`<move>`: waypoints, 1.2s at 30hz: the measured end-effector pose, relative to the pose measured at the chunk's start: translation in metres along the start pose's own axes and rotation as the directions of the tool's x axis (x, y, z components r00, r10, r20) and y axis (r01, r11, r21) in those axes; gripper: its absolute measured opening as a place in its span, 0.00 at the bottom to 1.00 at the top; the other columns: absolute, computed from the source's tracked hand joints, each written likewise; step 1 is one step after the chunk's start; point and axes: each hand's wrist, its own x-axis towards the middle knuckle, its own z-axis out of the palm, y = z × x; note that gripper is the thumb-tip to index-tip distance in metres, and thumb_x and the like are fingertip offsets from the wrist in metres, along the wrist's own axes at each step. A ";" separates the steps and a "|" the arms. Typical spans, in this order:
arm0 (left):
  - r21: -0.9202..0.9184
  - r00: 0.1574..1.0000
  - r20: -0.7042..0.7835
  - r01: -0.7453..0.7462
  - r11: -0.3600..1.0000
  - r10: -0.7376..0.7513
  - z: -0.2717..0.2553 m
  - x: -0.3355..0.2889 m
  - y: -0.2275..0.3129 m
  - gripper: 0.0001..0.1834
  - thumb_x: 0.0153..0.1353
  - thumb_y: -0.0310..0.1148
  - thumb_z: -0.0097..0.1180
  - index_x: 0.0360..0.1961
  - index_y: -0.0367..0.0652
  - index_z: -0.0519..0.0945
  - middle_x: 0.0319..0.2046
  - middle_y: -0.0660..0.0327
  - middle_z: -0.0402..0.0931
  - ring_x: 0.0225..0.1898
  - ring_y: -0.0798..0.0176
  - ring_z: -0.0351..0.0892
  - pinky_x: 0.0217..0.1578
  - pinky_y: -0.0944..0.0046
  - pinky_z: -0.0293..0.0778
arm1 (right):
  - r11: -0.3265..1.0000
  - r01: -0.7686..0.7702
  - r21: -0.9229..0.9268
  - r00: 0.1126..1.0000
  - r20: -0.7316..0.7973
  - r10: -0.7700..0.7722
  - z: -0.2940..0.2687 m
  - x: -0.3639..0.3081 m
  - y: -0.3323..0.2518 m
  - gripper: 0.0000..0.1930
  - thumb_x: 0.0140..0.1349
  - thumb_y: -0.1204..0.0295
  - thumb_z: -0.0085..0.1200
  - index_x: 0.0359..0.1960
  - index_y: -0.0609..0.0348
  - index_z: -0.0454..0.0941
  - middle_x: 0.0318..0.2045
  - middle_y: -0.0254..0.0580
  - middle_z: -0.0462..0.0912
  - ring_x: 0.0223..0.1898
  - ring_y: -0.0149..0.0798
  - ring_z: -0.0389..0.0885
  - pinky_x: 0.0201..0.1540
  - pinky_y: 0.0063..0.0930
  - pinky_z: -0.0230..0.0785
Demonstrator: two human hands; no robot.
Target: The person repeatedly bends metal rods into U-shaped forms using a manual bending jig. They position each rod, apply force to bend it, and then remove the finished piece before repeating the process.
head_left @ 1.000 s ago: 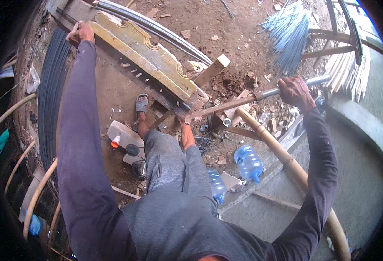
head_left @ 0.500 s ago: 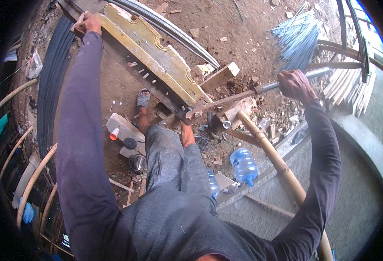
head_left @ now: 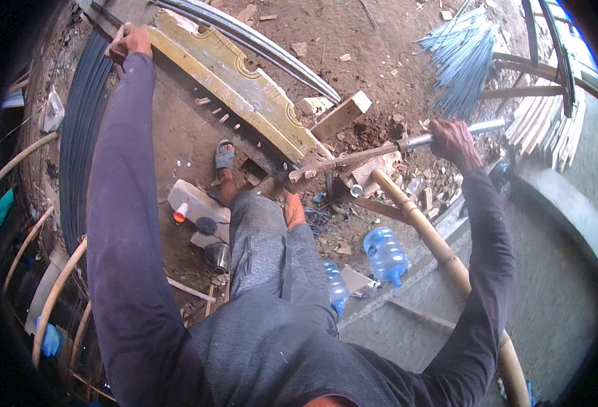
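Observation:
At the upper left, my left hand (head_left: 130, 42) is closed round what looks like a thin steel rod (head_left: 102, 11), beside the end of a yellow, scroll-edged board (head_left: 217, 88). The fingers partly hide the rod. On the right, my right hand (head_left: 453, 144) wraps round the silvery pipe handle of a long bending lever (head_left: 360, 156). The lever's rusty bar slants down to a hooked end by the board's near corner. Short pegs (head_left: 224, 118) stand in a row on the dark strip along the board.
Bundled dark rods (head_left: 82, 136) lie at left, and thin grey rods (head_left: 458, 61) fan out at upper right. A bamboo pole (head_left: 441, 247) crosses beside my right arm. Blue water bottles (head_left: 386, 254), a cup (head_left: 181, 212) and rubble lie near my legs.
My right hand has swung the lever's handle slightly toward me. The left hand keeps its grip by the board's far end; the whole view has shifted a little.

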 end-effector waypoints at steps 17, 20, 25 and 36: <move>0.363 0.711 -0.671 0.068 0.929 0.210 0.101 -0.070 0.092 0.15 0.58 0.34 0.62 0.33 0.28 0.80 0.33 0.42 0.80 0.35 0.47 0.82 0.38 0.49 0.77 | 0.894 -0.446 -0.045 0.882 -0.192 0.431 0.040 -0.097 -0.080 0.09 0.57 0.66 0.62 0.25 0.54 0.76 0.21 0.41 0.81 0.25 0.45 0.83 0.30 0.41 0.73; 0.387 0.732 -0.648 0.081 0.919 0.208 0.109 -0.081 0.105 0.14 0.57 0.33 0.63 0.31 0.28 0.80 0.31 0.42 0.80 0.33 0.47 0.82 0.37 0.49 0.77 | 0.857 -0.516 0.023 0.841 -0.176 0.511 0.064 -0.111 -0.108 0.09 0.55 0.65 0.62 0.26 0.53 0.76 0.22 0.43 0.82 0.25 0.48 0.83 0.30 0.41 0.73; 0.525 0.738 -0.631 0.180 0.832 0.238 0.117 -0.104 0.125 0.15 0.60 0.34 0.57 0.40 0.31 0.80 0.38 0.43 0.80 0.37 0.47 0.82 0.39 0.50 0.77 | 0.746 -0.662 0.069 0.727 -0.184 0.662 0.097 -0.159 -0.181 0.10 0.58 0.64 0.61 0.24 0.53 0.75 0.19 0.43 0.81 0.24 0.49 0.83 0.29 0.44 0.72; 0.679 0.842 -0.531 0.356 0.643 0.096 0.132 -0.112 0.149 0.17 0.63 0.38 0.52 0.45 0.39 0.83 0.44 0.50 0.82 0.42 0.52 0.84 0.40 0.55 0.78 | 0.389 -0.898 0.206 0.370 -0.126 0.920 0.146 -0.185 -0.348 0.16 0.60 0.57 0.61 0.23 0.54 0.75 0.20 0.52 0.81 0.25 0.58 0.82 0.28 0.51 0.72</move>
